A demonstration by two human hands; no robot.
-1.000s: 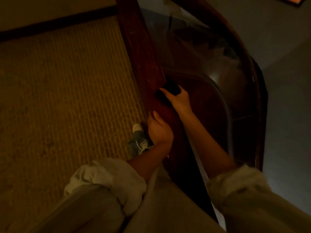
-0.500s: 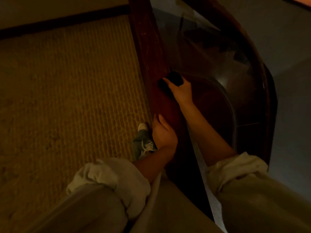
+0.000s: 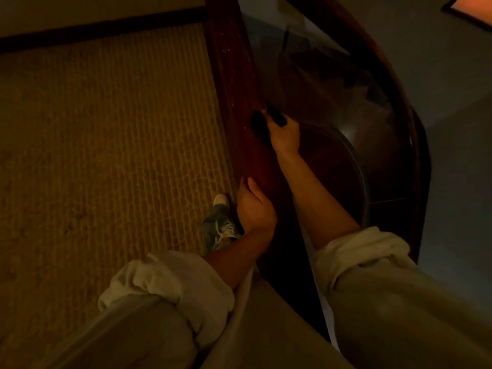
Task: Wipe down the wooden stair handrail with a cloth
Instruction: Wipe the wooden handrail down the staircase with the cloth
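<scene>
A dark reddish wooden handrail [image 3: 234, 83] runs from the top centre down toward me in dim light. My right hand [image 3: 283, 134] grips a small dark cloth [image 3: 262, 121] and presses it on the rail's top and right edge. Lower down the rail, my left hand [image 3: 254, 206] holds its left side, thumb on top and fingers curled over the edge. Both sleeves are rolled up to the forearm.
A ribbed tan carpet [image 3: 106, 145] covers the landing to the left, edged by a dark skirting board [image 3: 101, 30]. My shoe [image 3: 217, 227] stands beside the rail. A curved glass panel [image 3: 332, 102] and a lower curved rail [image 3: 415, 145] lie to the right.
My right hand has slid the cloth farther up the rail, away from me. My left hand has stayed gripping the same part of the rail.
</scene>
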